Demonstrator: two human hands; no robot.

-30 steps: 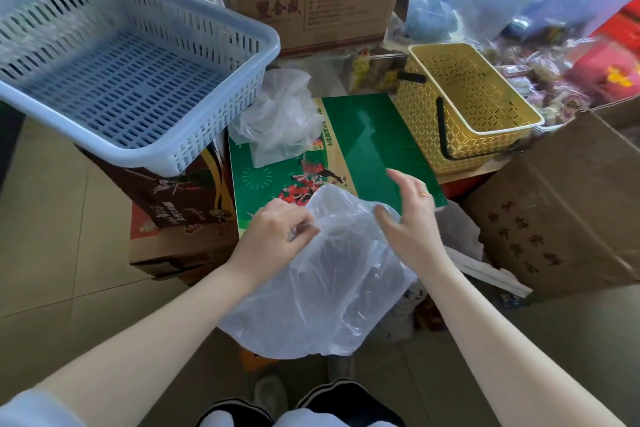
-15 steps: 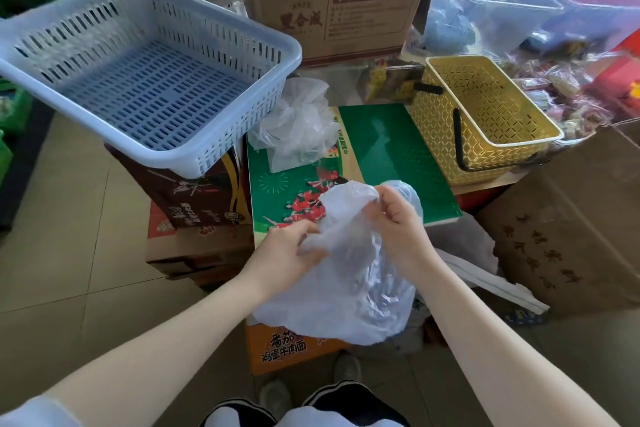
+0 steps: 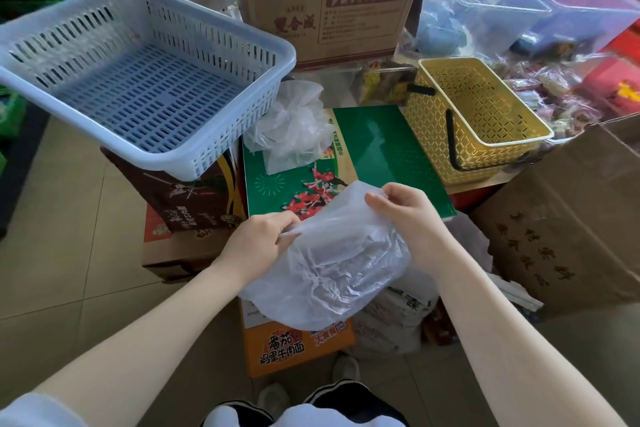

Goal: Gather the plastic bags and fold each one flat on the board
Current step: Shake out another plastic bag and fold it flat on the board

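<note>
A clear plastic bag [image 3: 332,263] hangs crumpled in front of me, at the near edge of the green board [image 3: 388,156]. My left hand [image 3: 258,241] pinches the bag's left edge. My right hand [image 3: 407,215] grips its upper right edge, fingers curled over the film. The bag's top edge lies over the board's printed red figures. A second bunch of clear plastic bags [image 3: 294,125] sits crumpled at the board's far left corner.
A pale blue slotted basket [image 3: 138,80] stands on boxes to the left, a yellow basket [image 3: 474,121] to the right of the board. A cardboard box [image 3: 332,7] stands behind. Brown cartons [image 3: 571,218] are at right, an orange carton [image 3: 294,347] below the board.
The bag has been gathered from a wide hanging sheet into a shorter bunch and lifted toward the board. My right hand moved from beside the bag onto its top edge.
</note>
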